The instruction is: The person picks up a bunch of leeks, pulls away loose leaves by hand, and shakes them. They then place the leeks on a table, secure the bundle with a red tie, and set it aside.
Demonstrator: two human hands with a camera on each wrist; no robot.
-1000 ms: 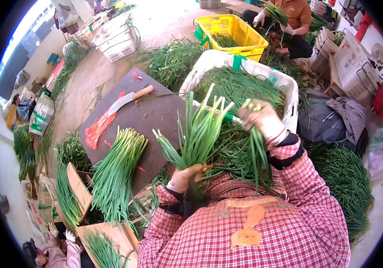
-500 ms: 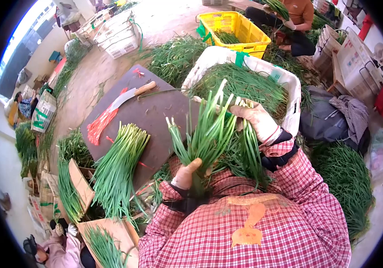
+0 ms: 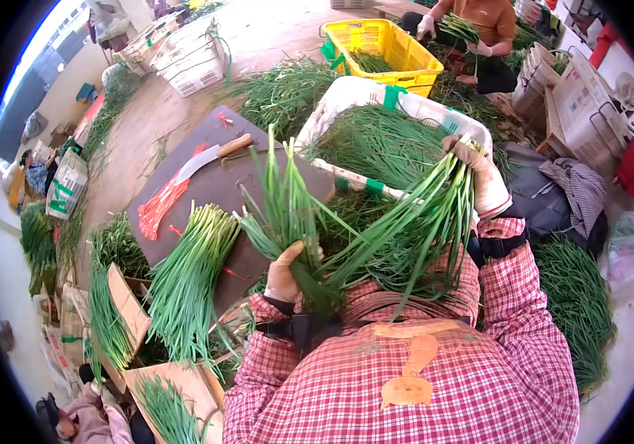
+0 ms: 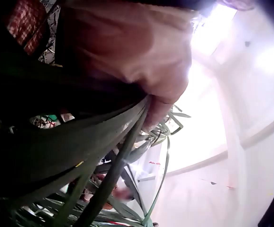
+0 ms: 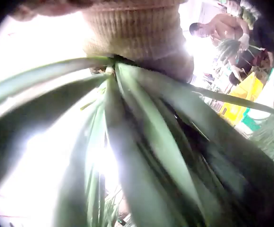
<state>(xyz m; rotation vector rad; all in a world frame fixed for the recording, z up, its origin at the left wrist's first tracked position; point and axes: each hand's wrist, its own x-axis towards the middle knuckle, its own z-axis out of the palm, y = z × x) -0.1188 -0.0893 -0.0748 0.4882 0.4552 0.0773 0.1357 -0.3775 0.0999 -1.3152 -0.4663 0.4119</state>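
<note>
My gloved left hand (image 3: 285, 275) grips a bunch of garlic chives (image 3: 287, 214) low down, pale ends pointing up. To the right and higher, my gloved right hand (image 3: 483, 174) holds another bunch of chives (image 3: 424, 218) by its pale ends. Its long leaves slant down toward the left bunch and overlap it. In the left wrist view, dark chive leaves (image 4: 123, 165) pass under the thumb side of the glove (image 4: 127, 42). Leaves fan out below the ribbed glove (image 5: 137, 33) in the right wrist view; the fingertips are hidden there.
A dark board (image 3: 258, 177) holds a knife (image 3: 206, 159), red ties (image 3: 160, 207) and a thick chive pile (image 3: 195, 274). Beyond my hands stands a white crate (image 3: 309, 133) of chives, then a yellow crate (image 3: 413, 59). Another person (image 3: 480, 29) sits there holding chives.
My right hand came in to the left bunch, then drew away up and to the right with more chives. The left bunch looks thinner, and the left hand has shifted slightly left.
</note>
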